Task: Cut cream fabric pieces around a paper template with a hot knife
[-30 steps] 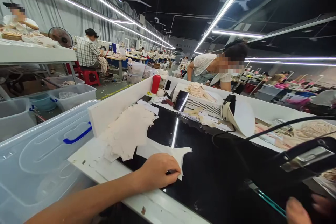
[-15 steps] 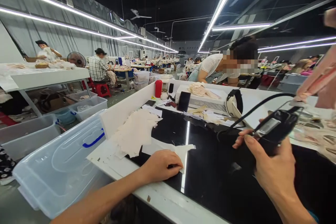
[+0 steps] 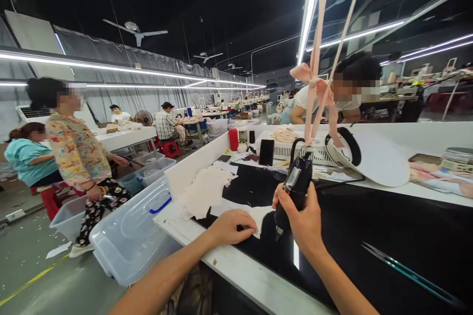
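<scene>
My left hand (image 3: pixel 234 226) rests low over the black tabletop, thumb and fingertips pinching the edge of a flat cream cloth piece (image 3: pixel 261 215). My right hand (image 3: pixel 303 216) is wrapped round a black corded electric hand tool (image 3: pixel 298 177) with a silver plate on its side. The tool is upright, its small metal tip down near the black surface, just right of the cloth. A pink fabric strip (image 3: pixel 314 98) rises from the top of the tool. Left of the cloth lies a pile of cream cloth pieces (image 3: pixel 209 189).
Pointed tweezers (image 3: pixel 410 273) lie on the black top (image 3: pixel 362 226) at right. Behind stand a phone (image 3: pixel 266 152), a vented white box (image 3: pixel 258 137) and a white visor (image 3: pixel 380 157). A clear lidded bin (image 3: pixel 129 226) is at left. One person (image 3: pixel 77 152) walks there; another (image 3: pixel 310 103) leans beyond the table.
My right hand has brought the tool left and down, turning it upright beside the cloth. My left hand stays on the cloth. The view has swung, showing a walking person at left and tweezers at right.
</scene>
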The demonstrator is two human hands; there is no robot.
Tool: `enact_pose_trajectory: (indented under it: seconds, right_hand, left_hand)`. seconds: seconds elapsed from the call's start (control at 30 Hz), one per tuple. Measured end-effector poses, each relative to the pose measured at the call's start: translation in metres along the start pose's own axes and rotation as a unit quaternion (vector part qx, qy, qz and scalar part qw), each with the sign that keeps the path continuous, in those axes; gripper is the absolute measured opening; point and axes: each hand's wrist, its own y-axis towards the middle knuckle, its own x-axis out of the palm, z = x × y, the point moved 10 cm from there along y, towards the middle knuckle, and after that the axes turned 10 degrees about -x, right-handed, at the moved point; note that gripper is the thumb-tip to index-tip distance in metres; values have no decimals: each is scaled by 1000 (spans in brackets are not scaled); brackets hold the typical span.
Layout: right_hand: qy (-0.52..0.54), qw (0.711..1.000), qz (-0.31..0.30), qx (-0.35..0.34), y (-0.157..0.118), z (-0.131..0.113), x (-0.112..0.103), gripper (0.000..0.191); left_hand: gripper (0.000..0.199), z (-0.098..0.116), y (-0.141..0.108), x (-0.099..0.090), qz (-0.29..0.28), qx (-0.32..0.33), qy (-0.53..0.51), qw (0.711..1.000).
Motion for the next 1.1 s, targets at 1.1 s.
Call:
enact_pose_trajectory:
  seconds: [1.1]
  right_hand:
    - [53, 995, 84, 6, -20, 13, 2, 30]
  left_hand:
    - [16, 5, 3, 2, 9, -12, -201, 980]
